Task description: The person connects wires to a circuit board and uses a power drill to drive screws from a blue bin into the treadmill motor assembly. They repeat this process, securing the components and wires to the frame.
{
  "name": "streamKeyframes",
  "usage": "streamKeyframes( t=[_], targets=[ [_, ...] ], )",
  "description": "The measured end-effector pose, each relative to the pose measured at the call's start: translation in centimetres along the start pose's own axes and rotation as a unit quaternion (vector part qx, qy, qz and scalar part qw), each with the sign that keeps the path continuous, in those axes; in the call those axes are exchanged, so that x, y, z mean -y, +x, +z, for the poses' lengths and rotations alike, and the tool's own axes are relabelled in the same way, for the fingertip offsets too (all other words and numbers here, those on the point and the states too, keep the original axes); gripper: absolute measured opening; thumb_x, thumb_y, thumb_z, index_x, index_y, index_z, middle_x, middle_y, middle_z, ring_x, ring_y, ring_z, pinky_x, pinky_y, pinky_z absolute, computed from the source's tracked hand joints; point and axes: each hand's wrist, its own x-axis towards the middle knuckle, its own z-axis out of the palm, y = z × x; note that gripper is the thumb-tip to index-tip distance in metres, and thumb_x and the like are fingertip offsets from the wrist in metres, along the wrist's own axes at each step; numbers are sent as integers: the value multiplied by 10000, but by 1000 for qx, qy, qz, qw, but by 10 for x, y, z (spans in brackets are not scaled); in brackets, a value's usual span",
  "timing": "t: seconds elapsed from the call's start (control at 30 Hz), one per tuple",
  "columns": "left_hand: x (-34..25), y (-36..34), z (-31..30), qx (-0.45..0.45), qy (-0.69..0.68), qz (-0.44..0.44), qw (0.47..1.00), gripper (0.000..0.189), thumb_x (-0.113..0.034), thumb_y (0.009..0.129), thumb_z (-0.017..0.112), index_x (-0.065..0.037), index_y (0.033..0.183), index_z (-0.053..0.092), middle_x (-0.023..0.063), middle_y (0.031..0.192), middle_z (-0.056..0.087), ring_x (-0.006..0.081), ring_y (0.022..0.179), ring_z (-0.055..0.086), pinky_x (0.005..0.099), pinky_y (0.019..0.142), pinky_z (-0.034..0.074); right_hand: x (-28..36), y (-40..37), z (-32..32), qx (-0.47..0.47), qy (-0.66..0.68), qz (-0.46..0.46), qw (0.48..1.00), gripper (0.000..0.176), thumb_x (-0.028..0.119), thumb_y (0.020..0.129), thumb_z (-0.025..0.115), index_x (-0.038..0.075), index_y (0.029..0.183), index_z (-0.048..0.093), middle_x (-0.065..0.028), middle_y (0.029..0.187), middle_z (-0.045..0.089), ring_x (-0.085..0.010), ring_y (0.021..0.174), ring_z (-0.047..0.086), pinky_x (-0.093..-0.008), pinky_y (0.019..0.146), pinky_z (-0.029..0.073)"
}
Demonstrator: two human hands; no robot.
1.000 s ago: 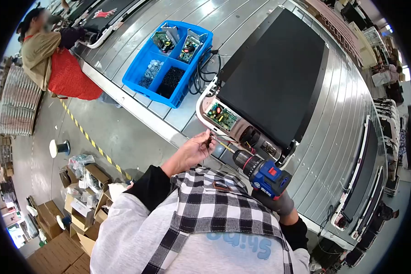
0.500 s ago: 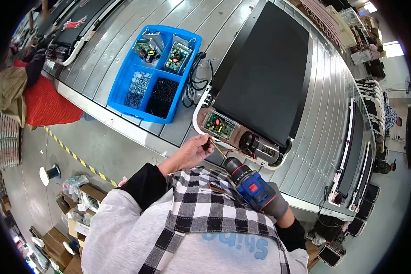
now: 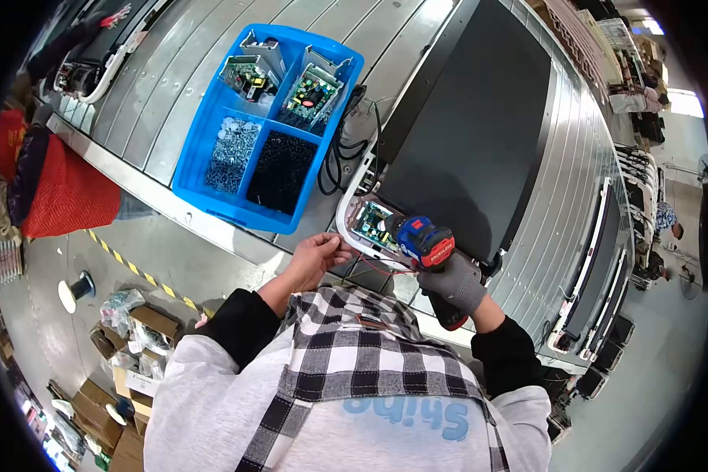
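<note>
1. At the left edge, a co-worker's red cloth [image 3: 75, 189] sits slightly nearer the frame's border than half a second ago, as the whole view has shifted. Below it, striped tape [image 3: 138, 267] runs along the floor beside a white spool [image 3: 69, 295].
2. In the upper left-centre, a blue box [image 3: 195, 165] stands on the slatted metal surface [image 3: 169, 110]. Its two upper compartments hold boards with metal plates; the lower left has silver screws, the lower right black ones.
3. Just left of centre, the bare left hand [image 3: 316, 258] has its thumb and fingers drawn together near the corner of a white frame [image 3: 343, 216]. Earlier it was at the tip of the drill bit; now the two are apart. Whether it pinches anything small, I cannot tell.
4. At the centre, the green circuit board [image 3: 374, 224] lies inside that frame, below a wide black belt [image 3: 480, 118].
5. Right beside it, the blue drill [image 3: 425, 240] has swung up from near the shirt front. Its nose is now over the board's right end, the bit hidden, and the motor seen before is largely covered.
6. The gloved right hand [image 3: 456, 283] is wrapped around the drill's handle.
7. At the right, further machines [image 3: 594, 271] rest on the surface.
</note>
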Motion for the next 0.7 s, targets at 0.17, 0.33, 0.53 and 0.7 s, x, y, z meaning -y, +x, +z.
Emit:
streamKeyframes(
  t=[0.17,0.33,0.53,0.7],
  targets=[
    [3,12,-2,-10,16,18,1000,119,-141,917,529,-29,957,537,40,850,590,104,697,534,214,632,429,5,13,-8,28,9,30,999,238,226,698,643,5,779,608,-79,649,616,-153,602,595,-320,592,485],
    [-3,20,-2,-22,11,5,1000,121,-156,913,537,-37,921,562,25,795,602,94,667,545,205,585,426,14,25,-16,59,-71,31,995,276,237,693,637,3,836,606,-108,695,625,-191,663,605,-328,646,484],
    [-8,19,0,-63,26,21,997,174,-208,934,504,-44,911,557,14,761,588,85,620,521,203,550,393,53,40,-24,99,-197,41,975,397,308,683,641,19,950,591,-193,827,633,-322,803,617,-357,757,477],
    [-3,22,2,-88,3,60,994,192,-239,940,497,-64,868,532,4,731,570,77,587,492,197,526,370,40,36,-22,93,-214,25,972,407,318,682,648,7,940,593,-202,821,634,-338,796,618,-359,746,480]
  ],
)
